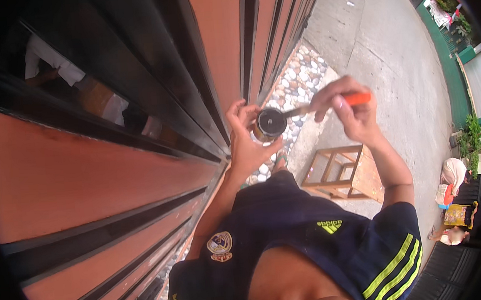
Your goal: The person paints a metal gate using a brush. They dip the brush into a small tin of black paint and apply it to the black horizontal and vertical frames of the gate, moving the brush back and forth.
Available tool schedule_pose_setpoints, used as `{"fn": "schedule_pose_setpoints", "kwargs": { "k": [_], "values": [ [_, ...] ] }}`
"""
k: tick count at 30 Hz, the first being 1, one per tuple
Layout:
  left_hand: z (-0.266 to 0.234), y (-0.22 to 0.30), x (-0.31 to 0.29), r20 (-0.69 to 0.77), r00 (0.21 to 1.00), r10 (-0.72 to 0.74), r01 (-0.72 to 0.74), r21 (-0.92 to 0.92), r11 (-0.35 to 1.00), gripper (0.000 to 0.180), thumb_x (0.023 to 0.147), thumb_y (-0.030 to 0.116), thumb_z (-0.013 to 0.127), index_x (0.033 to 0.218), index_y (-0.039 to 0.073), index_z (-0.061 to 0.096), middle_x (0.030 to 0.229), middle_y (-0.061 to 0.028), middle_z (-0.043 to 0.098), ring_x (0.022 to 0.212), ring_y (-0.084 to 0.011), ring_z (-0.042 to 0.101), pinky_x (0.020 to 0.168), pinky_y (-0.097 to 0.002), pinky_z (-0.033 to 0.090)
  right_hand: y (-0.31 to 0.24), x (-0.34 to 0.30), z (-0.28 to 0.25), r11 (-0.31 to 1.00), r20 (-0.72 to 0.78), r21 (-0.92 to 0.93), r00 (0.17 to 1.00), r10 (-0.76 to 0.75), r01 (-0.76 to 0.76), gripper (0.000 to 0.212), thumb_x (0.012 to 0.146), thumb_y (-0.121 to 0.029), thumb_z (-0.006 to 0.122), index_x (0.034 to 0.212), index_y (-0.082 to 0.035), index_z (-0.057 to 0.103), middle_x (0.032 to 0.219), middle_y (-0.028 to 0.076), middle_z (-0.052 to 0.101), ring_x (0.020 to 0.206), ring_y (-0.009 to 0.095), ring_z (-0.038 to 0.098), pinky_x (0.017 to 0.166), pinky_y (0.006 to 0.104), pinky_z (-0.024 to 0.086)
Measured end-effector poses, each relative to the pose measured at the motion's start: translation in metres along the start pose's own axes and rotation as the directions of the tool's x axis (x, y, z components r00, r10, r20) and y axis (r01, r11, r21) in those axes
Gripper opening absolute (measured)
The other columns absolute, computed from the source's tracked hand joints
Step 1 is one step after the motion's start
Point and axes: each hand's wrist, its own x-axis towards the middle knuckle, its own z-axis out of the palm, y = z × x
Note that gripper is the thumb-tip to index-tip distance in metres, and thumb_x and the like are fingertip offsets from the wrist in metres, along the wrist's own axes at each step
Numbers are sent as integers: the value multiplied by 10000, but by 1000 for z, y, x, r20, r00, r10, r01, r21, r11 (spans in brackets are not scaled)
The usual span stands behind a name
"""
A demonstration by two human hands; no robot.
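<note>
My left hand [244, 141] is closed around a small round can [260, 133] with dark, black-looking paint inside, its open top facing up. In my right hand [355, 117] is a paintbrush with an orange handle [358, 98], gripped between fingers and thumb. The brush lies nearly level, its tip at the right side of the can's mouth; whether the bristles touch the rim or the paint is hard to make out. Just left of the can rises a slatted fence [218, 34] of reddish-brown boards with black strips between them.
A wooden stool [337, 183] stands on the pavement below my right hand. White and grey pebbles [297, 79] line the foot of the fence. Partly seen clothing [58, 59] shows through a dark gap in the fence. People [453, 235] are by the far right edge of the concrete road [396, 66].
</note>
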Motion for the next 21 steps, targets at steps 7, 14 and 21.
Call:
{"fn": "schedule_pose_setpoints", "kwargs": {
  "k": [7,14,21],
  "values": [
    [-2,-18,8,-8,1000,16,-16,-60,998,1020,666,-79,785,1402,63,93,1195,-133,459,1129,-204,566,981,-315,466,2,-5,-4,962,261,-207,957,-124,180,291,758,-28,578,1046,-5,616,882,103,716,782,262,721,725,330,582],
    [-9,-10,8,-30,999,10,-11,-51,999,1012,676,24,840,1389,41,122,1219,-156,466,1177,-242,555,989,-360,472,2,8,-15,961,-52,-89,962,-268,263,137,969,-125,537,1011,5,540,895,151,704,744,211,713,663,323,580],
    [-5,-7,4,-46,999,30,-32,-58,998,970,687,-23,808,1375,57,130,1194,-138,488,1113,-197,574,962,-303,475,-51,118,-46,796,-393,-77,716,-577,600,205,1055,-172,442,1075,28,483,935,205,672,736,235,711,616,302,605]
  ]
}}
